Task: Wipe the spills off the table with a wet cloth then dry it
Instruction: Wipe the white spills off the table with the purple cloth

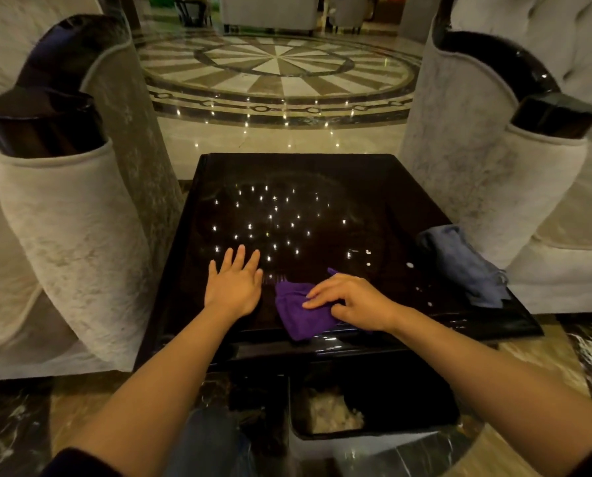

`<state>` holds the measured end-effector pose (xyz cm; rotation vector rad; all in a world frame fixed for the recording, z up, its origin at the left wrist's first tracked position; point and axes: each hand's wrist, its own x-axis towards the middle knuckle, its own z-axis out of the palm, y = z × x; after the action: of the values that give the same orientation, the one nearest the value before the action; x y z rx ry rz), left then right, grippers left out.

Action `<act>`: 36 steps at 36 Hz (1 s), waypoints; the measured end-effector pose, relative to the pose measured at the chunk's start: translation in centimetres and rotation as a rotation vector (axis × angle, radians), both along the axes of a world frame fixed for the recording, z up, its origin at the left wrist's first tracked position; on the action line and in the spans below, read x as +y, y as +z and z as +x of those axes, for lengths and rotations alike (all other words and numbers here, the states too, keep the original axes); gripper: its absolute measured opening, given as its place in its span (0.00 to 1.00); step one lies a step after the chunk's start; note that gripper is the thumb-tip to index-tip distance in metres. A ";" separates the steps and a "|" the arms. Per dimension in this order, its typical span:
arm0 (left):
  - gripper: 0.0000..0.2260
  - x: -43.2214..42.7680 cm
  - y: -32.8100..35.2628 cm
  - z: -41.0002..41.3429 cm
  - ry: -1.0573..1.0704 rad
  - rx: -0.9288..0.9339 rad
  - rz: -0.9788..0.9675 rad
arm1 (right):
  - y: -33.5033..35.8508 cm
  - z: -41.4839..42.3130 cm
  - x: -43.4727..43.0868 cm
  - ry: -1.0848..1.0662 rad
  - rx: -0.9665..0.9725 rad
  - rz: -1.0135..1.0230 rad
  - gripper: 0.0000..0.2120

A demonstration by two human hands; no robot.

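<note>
Pressing on the crumpled purple cloth [299,313], the right hand [353,302] curls its fingers over it and hides its right part; the cloth's long axis runs toward the near edge of the glossy black surface [322,173]. The left hand [234,285] lies flat, fingers spread, holding nothing. White droplets [409,265] sit right of the cloth, near a rumpled blue-grey cloth [466,266].

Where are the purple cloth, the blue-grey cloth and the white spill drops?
purple cloth [296,313], head view, on its bare left part beside the right hand.
blue-grey cloth [466,266], head view, middle of the bundle at the table's right edge.
white spill drops [409,265], head view, on one drop right of the purple cloth.
</note>
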<state>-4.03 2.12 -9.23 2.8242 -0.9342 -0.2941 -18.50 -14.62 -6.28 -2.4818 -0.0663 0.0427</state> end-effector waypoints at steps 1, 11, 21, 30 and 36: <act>0.23 0.0 0.0 -0.1 -0.002 0.000 -0.002 | 0.0 -0.6 0.0 -0.005 -0.006 -0.004 0.20; 0.23 0.1 0.0 0.0 -0.003 -0.006 0.002 | 0.2 -6.4 -1.1 -0.141 -0.029 -0.006 0.20; 0.23 0.1 -0.1 0.2 -0.007 -0.027 0.001 | 4.8 -5.6 -4.9 -0.541 -0.155 0.285 0.25; 0.23 0.2 0.1 -0.1 -0.006 -0.028 0.013 | 2.8 -3.8 -9.3 -0.994 -0.132 0.147 0.19; 0.22 0.2 0.3 -0.1 -0.016 -0.026 0.009 | 0.4 -3.4 -9.2 -0.968 -0.104 -0.100 0.24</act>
<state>-4.10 2.35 -8.92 2.8363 -0.9635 -0.2641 -21.94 -23.85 -5.92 -2.3535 1.0970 -0.4965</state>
